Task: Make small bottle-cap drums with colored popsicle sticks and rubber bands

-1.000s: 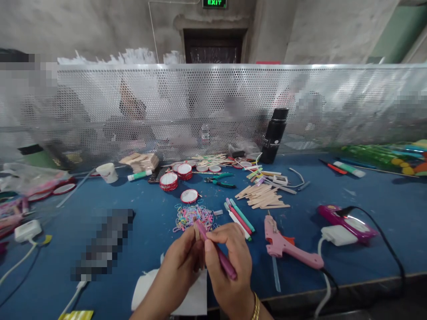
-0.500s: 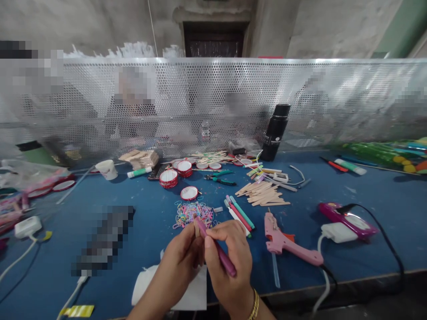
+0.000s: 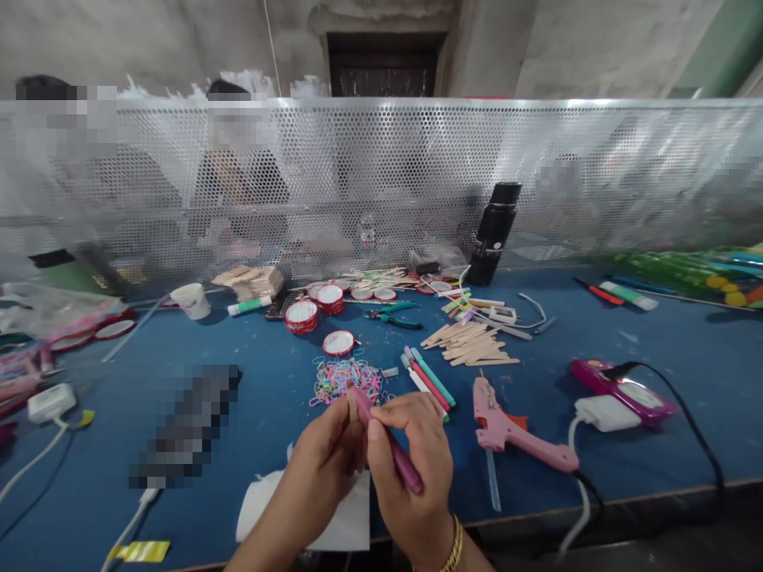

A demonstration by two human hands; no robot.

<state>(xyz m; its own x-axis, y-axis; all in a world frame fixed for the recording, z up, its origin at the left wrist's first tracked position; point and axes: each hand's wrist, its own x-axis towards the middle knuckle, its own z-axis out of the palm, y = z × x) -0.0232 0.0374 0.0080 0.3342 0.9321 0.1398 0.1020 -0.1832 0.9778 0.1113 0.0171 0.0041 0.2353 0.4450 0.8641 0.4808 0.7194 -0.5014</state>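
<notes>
My right hand [image 3: 414, 457] is closed around a purple marker pen [image 3: 406, 465], whose upper end points away from me. Its tip meets a short wooden stick [image 3: 351, 407] that my left hand [image 3: 327, 449] pinches upright; most of the stick is hidden by my fingers. Just beyond both hands lies a heap of small coloured rubber bands [image 3: 339, 376]. Beside the right hand rest several marker pens [image 3: 430, 380] in white, red and teal. Under my left wrist is a white sheet of paper [image 3: 349, 520].
A pink glue gun [image 3: 513, 441] and a purple device [image 3: 620, 391] lie at right. Wooden sticks [image 3: 470, 343], pliers [image 3: 394, 316] and red-rimmed discs [image 3: 338, 342] spread farther back. A black bottle [image 3: 493, 234] stands against the perforated metal screen [image 3: 381, 159]; people are behind it. A phone [image 3: 187, 425] lies left.
My hands stay almost in place, with the marker still against the stick. Behind the screen, a person's head has risen above its top edge.
</notes>
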